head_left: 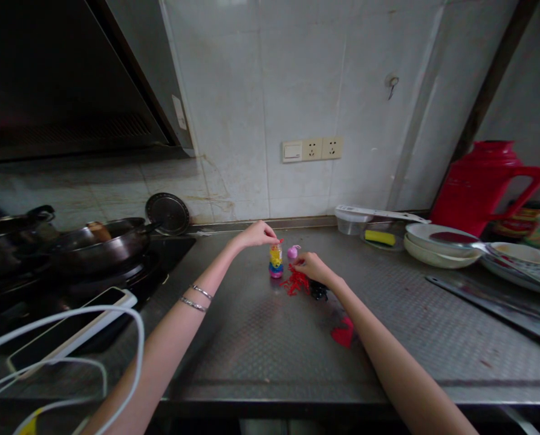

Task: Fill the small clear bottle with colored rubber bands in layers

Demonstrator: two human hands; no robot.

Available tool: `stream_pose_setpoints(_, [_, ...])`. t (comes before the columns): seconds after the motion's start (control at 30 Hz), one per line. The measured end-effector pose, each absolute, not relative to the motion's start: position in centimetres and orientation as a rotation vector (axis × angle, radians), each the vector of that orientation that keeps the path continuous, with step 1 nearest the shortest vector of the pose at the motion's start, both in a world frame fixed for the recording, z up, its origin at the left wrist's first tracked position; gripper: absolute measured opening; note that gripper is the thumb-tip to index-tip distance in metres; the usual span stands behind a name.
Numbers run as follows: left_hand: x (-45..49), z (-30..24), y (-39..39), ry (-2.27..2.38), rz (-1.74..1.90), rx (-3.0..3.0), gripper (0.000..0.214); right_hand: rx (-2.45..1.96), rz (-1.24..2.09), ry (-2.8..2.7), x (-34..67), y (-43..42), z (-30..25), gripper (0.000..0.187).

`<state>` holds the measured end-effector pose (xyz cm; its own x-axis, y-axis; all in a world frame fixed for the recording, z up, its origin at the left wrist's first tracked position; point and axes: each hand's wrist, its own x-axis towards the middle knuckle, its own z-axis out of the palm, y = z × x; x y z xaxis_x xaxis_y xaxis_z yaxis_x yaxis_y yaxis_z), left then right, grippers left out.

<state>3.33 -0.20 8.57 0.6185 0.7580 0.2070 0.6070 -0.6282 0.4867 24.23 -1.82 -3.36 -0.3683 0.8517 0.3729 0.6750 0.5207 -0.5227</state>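
A small clear jar (276, 260) stands upright on the metal counter, filled in layers of pink, blue and yellow. Over its mouth, my left hand (256, 234) is closed in a pinch, with a small red piece at the fingertips. My right hand (314, 267) reaches to a loose pile of thin red band-like pieces (296, 281); its fingers are pinched together, and what they hold is hidden. A similar black pile (318, 290) lies under the right wrist. Behind the jar sits a round pink lid-like thing (292, 251). A red flat piece (343, 333) rests near my right forearm.
On the left are a pan (110, 241) on the stove and a white-edged device (72, 329) with white cables. To the right stand a plastic tub (352, 225), a yellow sponge (380, 237), stacked bowls (439, 257), a knife (482, 302) and a red thermos (471, 187).
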Motion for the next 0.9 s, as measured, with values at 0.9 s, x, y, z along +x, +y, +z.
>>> stream_pose_setpoints(0.9, [2.2,0.8,-1.6,1.154,1.119,1.914,0.067,-1.234,0.379,-2.076,24.6,-1.4,-3.2,0.016])
